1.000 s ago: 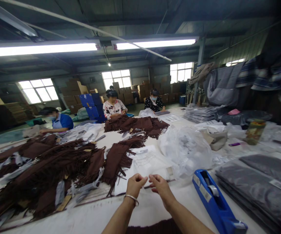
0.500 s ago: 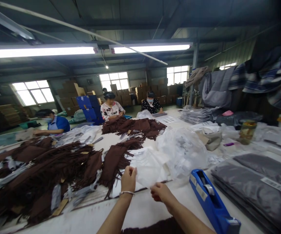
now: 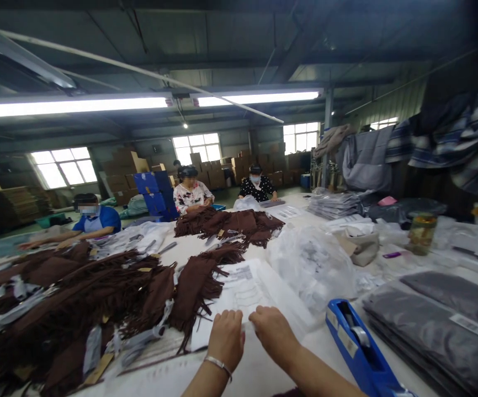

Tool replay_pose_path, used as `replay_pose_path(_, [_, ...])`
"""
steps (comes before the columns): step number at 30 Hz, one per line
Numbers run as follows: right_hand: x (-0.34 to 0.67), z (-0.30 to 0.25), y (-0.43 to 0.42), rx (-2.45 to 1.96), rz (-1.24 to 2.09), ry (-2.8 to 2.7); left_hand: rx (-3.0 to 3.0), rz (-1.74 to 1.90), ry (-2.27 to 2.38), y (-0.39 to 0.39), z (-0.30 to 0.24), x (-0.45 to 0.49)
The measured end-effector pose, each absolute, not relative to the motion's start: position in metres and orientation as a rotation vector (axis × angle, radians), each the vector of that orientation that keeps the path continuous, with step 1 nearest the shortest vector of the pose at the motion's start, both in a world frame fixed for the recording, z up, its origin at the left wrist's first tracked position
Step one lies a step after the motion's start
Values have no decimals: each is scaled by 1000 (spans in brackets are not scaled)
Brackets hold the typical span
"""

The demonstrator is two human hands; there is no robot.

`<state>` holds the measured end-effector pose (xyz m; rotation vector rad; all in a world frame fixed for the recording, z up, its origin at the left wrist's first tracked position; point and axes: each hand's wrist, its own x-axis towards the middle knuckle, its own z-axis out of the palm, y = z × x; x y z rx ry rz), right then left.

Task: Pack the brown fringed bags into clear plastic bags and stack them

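My left hand (image 3: pixel 226 337), with a bracelet at the wrist, is closed with its knuckles up, close to the table. Just to its right, my right hand (image 3: pixel 275 333) is closed too, the fingertips turned toward the left. Between them a thin whitish edge of a clear plastic bag (image 3: pixel 247 326) shows, pinched in both hands; most of it is hard to make out. Beyond the hands lie white printed sheets (image 3: pixel 239 281). Brown fringed scarves (image 3: pixel 189 281) with tags lie beside the left hand.
A blue tape dispenser (image 3: pixel 357 347) stands right of my right hand, beside packed grey garments (image 3: pixel 433 314). A heap of clear plastic bags (image 3: pixel 313 264) lies ahead. A jar (image 3: pixel 421 234) and a purple marker (image 3: pixel 392 255) sit farther right. Several people work across the table.
Both hands have turned knuckles up and come closer together, with the clear bag lowered between them. The view has tilted slightly upward. A person at the far left has turned and reached out.
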<state>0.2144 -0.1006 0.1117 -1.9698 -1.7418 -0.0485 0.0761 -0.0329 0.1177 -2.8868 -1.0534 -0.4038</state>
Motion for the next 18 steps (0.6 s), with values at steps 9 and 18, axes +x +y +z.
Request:
replay_pose_path(9, [302, 84, -179, -1904, 58, -1160, -2753, -514, -1509, -22, 99, -18])
replay_pose_path(18, [290, -3, -201, -1355, 661, -263, -2850, -2140, -2886, -44, 43, 38])
